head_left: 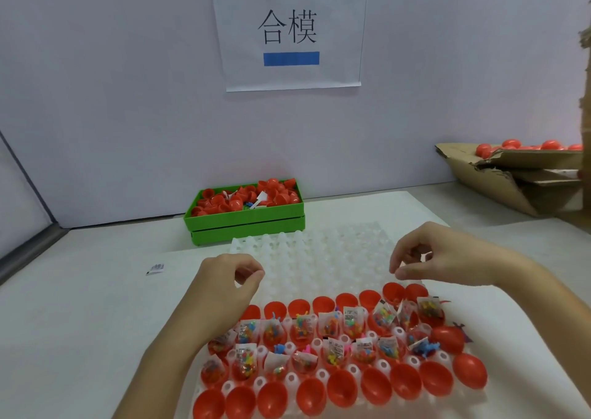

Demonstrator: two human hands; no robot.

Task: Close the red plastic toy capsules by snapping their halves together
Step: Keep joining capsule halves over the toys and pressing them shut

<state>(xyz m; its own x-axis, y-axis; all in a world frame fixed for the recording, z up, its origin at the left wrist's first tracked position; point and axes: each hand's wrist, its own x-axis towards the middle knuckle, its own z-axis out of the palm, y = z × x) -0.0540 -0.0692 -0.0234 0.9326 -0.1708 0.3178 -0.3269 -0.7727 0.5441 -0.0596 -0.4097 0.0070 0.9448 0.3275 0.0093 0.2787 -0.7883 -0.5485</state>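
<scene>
Both hands hover over the white moulded tray (pixel 319 252) on the desk (pixel 80 322), just above its bare far rows.

Left hand (pixel 224 278): fingers curled loosely, thumb and forefinger tips near each other. Nothing visible in the grip.

Right hand (pixel 447 255): fingers bent downward, thumb extended below them, hanging just above the far row of red halves. Grip looks empty, though the curled fingers hide part of the palm; cannot be sure.

Tray contents, near side:
- Far row of empty red half-shells (pixel 323 303), open side up.
- Two middle rows of filled halves (pixel 332 348), each holding a small clear packet of coloured toy bits.
- Nearest row of red domes (pixel 342 386), rounded side showing. Whether these are loose caps or finished capsules cannot be told from this angle.
- One closed capsule (pixel 447 338) at the right end of the middle rows; another red egg (pixel 470 370) at the tray's right edge.

Elsewhere: a green bin (pixel 249 217) of loose red halves against the back wall; a torn cardboard box (pixel 499 175) at far right with closed red eggs heaped in it; a small packet (pixel 155 268) lying on the desk left of the tray.

Progress, as judged: early on this tray. Nearly all filled halves stand uncapped; at most a couple look snapped shut. The box suggests finished ones go there. Remaining: cap each filled half and press until it seats.
</scene>
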